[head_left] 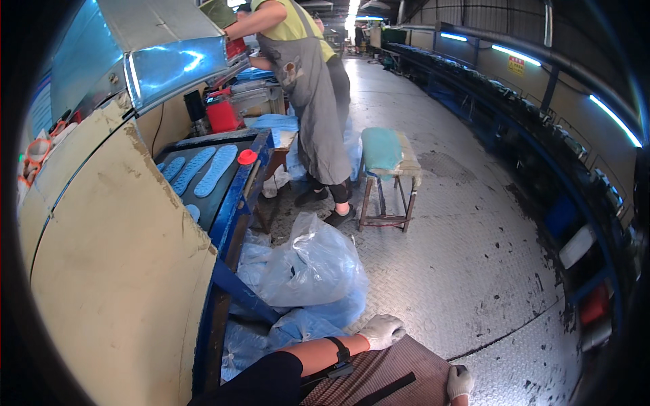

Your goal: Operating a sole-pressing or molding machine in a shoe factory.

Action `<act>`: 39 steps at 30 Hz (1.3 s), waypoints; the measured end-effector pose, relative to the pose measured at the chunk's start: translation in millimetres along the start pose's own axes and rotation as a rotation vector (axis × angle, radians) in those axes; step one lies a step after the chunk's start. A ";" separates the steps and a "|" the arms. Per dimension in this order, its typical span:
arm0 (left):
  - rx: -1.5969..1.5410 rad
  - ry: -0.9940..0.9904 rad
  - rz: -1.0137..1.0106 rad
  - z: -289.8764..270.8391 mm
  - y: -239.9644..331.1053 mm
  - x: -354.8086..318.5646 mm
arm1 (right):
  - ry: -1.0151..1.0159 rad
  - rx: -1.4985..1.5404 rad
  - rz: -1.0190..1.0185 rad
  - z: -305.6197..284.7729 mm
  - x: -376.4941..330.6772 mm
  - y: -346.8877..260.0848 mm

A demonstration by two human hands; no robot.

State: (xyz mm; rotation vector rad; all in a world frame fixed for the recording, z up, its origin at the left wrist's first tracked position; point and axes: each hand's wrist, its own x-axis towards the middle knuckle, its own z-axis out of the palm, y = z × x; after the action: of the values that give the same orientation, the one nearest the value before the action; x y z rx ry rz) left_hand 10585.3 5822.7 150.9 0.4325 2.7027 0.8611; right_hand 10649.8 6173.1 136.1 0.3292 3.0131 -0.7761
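My left hand [382, 330] wears a white knit glove and a black wrist strap. It rests with curled fingers on the far edge of a brown striped cloth [396, 369] across my lap. My right hand [460, 381], also gloved, sits at the cloth's right edge near the bottom of the view, fingers folded down over it. Whether either hand grips the cloth is unclear. Nearest my left hand are blue plastic bags [311, 271] piled on the floor.
A beige machine panel [115, 271] fills the left. Behind it a dark belt [223, 193] in a blue frame carries blue insoles [215, 169] and a red cap [247, 157]. A person in a grey apron [315, 101] stands beside a cushioned stool [387, 162] on the metal floor [467, 257].
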 end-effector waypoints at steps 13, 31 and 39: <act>0.016 0.300 0.146 17.1 -3.3 5.2 | -0.022 -0.010 0.010 -1.2 3.0 10.6; 0.035 0.101 0.057 9.3 -0.5 5.5 | -0.037 -0.037 0.046 2.0 2.7 18.9; 0.071 0.109 0.038 10.9 1.8 1.4 | -0.037 0.009 0.014 -6.1 -0.8 6.2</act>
State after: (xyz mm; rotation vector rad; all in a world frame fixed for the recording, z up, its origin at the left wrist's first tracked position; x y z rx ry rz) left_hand 10588.2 5830.2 143.2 0.4661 2.8406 0.8235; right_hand 10652.1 6181.2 138.6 0.3322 2.9700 -0.7864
